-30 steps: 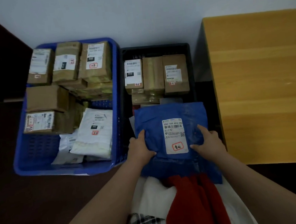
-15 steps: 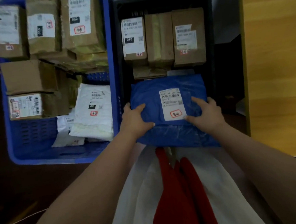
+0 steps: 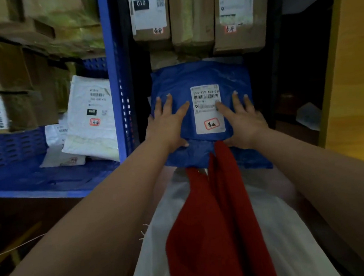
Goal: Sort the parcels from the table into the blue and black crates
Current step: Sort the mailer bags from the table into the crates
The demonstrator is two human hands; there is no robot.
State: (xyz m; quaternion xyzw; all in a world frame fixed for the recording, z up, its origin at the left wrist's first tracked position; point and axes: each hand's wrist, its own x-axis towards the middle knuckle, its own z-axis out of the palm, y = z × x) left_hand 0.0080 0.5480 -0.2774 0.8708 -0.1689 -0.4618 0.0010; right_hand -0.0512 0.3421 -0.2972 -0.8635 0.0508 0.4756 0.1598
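Both hands lie flat on the blue parcel [image 3: 199,78], fingers straight and spread: the left hand [image 3: 167,123] presses its left half, the right hand [image 3: 241,118] its right half, with the right forefinger reaching onto the white label [image 3: 207,108]. Each thumb seems tucked at the parcel's near edge, though I cannot tell whether either goes under it. That parcel sits in the near end of the black crate [image 3: 275,62], its near edge hanging out toward the person. Beyond it, at the crate's far end, three brown boxes [image 3: 191,16] stand side by side, two of them labelled. Touching the black crate's left wall is the blue crate [image 3: 113,77], with a white mailer [image 3: 90,115] leaning near its right wall, more white mailers flat under that, and brown boxes stacked along its far and left sides. A wooden table [image 3: 355,58] runs along the right. A red scarf [image 3: 216,223] hangs over white cloth below the arms.
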